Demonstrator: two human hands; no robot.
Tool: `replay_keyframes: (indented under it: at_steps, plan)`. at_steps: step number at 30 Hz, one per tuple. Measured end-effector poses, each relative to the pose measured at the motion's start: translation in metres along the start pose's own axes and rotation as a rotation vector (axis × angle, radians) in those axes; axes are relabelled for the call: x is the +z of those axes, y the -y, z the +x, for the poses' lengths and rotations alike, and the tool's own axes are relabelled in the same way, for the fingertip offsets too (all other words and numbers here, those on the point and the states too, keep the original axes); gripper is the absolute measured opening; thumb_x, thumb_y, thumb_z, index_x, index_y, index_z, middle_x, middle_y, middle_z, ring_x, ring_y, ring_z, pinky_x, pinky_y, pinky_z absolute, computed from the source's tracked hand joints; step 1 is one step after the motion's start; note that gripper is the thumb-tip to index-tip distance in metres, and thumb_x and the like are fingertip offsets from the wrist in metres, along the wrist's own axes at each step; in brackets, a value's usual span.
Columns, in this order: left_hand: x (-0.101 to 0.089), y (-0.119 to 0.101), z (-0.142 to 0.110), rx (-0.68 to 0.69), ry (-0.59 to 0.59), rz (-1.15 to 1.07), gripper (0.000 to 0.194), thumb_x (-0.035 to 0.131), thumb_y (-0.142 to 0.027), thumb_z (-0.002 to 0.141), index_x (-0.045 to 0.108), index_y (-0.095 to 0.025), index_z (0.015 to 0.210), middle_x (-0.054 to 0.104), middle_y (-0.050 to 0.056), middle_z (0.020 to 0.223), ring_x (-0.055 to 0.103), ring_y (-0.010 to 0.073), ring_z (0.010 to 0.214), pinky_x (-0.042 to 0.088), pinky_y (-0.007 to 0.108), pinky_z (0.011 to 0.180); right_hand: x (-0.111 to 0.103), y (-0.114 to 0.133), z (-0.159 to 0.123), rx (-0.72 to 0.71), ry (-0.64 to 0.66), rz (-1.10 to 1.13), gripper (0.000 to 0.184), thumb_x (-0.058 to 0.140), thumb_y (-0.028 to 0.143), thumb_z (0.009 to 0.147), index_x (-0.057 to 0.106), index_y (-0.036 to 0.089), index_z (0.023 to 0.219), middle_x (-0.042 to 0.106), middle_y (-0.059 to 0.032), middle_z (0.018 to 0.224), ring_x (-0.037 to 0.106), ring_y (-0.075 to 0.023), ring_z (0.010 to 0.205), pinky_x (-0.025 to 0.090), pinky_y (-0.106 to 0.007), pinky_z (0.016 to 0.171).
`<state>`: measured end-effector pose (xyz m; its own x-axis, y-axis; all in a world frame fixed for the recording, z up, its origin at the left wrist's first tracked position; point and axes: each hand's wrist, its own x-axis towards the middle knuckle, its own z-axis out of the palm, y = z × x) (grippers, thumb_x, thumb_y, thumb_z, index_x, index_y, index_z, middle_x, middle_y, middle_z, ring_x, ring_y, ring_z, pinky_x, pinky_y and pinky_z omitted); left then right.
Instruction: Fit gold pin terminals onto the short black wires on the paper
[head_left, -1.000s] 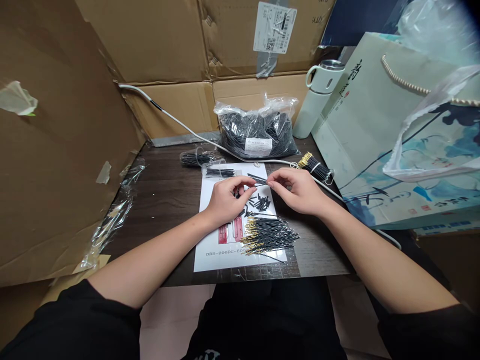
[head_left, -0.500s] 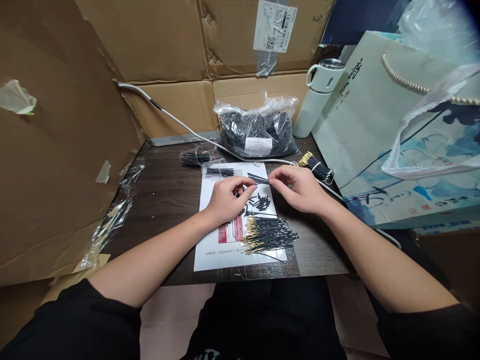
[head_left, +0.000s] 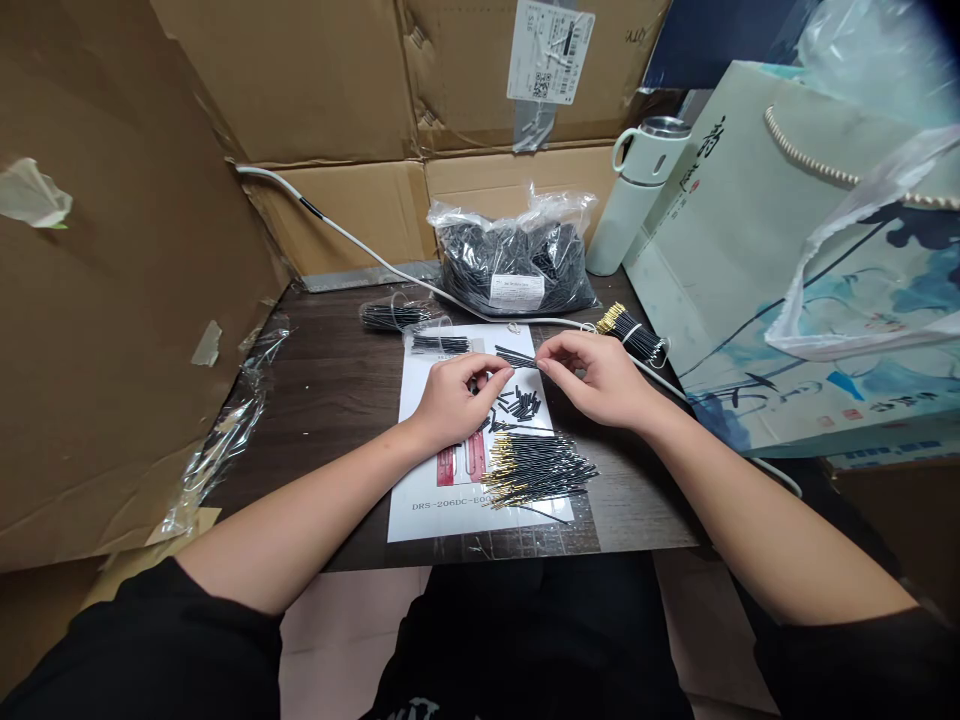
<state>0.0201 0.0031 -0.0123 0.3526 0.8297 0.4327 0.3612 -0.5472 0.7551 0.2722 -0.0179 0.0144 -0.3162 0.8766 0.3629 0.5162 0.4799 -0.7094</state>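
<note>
My left hand (head_left: 463, 395) is closed in a pinch over the white printed sheet (head_left: 420, 450); whatever sits between its fingertips is too small to make out. A short way to the right, my right hand (head_left: 589, 372) pinches the right end of a thin black wire, by a few black wires (head_left: 514, 354) at the sheet's upper edge. Below the fingers lie several short black tube pieces (head_left: 523, 404), partly hidden by my left hand. Nearer me is a spread of black wires with gold-coloured ends (head_left: 536, 468), across the sheet's right edge.
A clear bag of black pieces (head_left: 517, 265) stands at the back, beside a pale green flask (head_left: 637, 195). Bundled wires (head_left: 634, 332) lie by the white cable (head_left: 360, 243). Small bagged bundles (head_left: 394, 316) are at left. Cardboard (head_left: 135, 250) and a paper bag (head_left: 750, 280) flank the table.
Hardly anything differs. Both hands hold nearly the same pinch over the sheet, with only very slight shifts at the fingers.
</note>
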Motion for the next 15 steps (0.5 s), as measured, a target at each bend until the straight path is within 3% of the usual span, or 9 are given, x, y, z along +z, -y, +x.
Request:
replay_keyframes:
  at_steps: [10, 15]
  plan:
    - [0.001, 0.001, 0.000, 0.004, -0.022, 0.014, 0.011, 0.077, -0.030, 0.100, 0.084, -0.022, 0.102, 0.082, 0.002, 0.089, 0.067, 0.0140, 0.072, 0.052, 0.030, 0.071, -0.002, -0.002, 0.001, -0.041, -0.029, -0.028, 0.013, 0.066, 0.030, 0.105, 0.073, 0.021, 0.099, 0.077, -0.0067, 0.095, 0.068, -0.0215, 0.080, 0.053, -0.039, 0.076]
    - [-0.002, 0.000, 0.002, 0.040, -0.008, 0.060, 0.007, 0.075, -0.021, 0.096, 0.081, -0.022, 0.091, 0.079, 0.002, 0.086, 0.064, 0.0145, 0.073, 0.050, 0.032, 0.071, -0.011, -0.001, 0.003, 0.008, -0.074, -0.024, 0.016, 0.064, 0.031, 0.106, 0.071, 0.020, 0.096, 0.073, -0.0056, 0.088, 0.062, -0.0194, 0.073, 0.049, -0.036, 0.070]
